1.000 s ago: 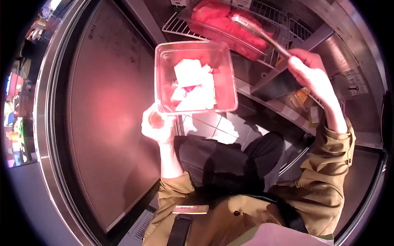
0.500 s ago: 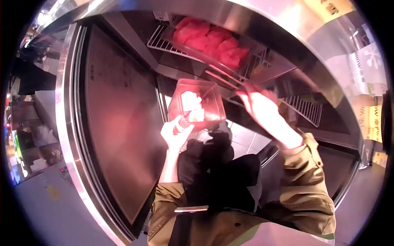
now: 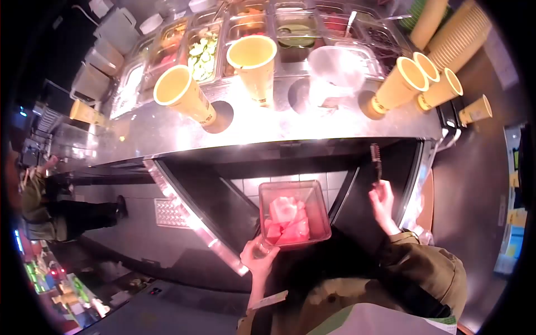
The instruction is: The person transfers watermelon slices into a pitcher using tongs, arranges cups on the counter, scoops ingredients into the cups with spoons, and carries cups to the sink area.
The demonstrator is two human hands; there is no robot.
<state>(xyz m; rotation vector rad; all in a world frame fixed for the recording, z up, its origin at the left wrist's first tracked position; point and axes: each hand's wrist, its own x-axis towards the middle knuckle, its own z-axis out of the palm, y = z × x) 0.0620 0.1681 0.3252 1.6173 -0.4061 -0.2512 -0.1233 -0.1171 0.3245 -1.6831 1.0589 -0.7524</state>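
My left hand (image 3: 259, 255) grips the lower left corner of a clear square container (image 3: 322, 212). Pink-lit chunks of food (image 3: 288, 218) lie inside it. To the right, my right hand (image 3: 382, 200) is closed round a pair of tongs (image 3: 376, 162), which point upward below the counter's front edge. The tongs are apart from the container and nothing shows between their tips.
Several paper cups (image 3: 251, 58) and a whitish translucent cup (image 3: 335, 75) stand on the metal counter (image 3: 251, 125). Behind are food pans (image 3: 202, 56). Stacked cups (image 3: 460, 36) rise at the back right. Another person (image 3: 72, 218) is at the far left.
The view has risen from the open fridge to the countertop. The fridge shelf with the tub of red pieces is out of sight. Both hands still hold the container and tongs, now farther apart.
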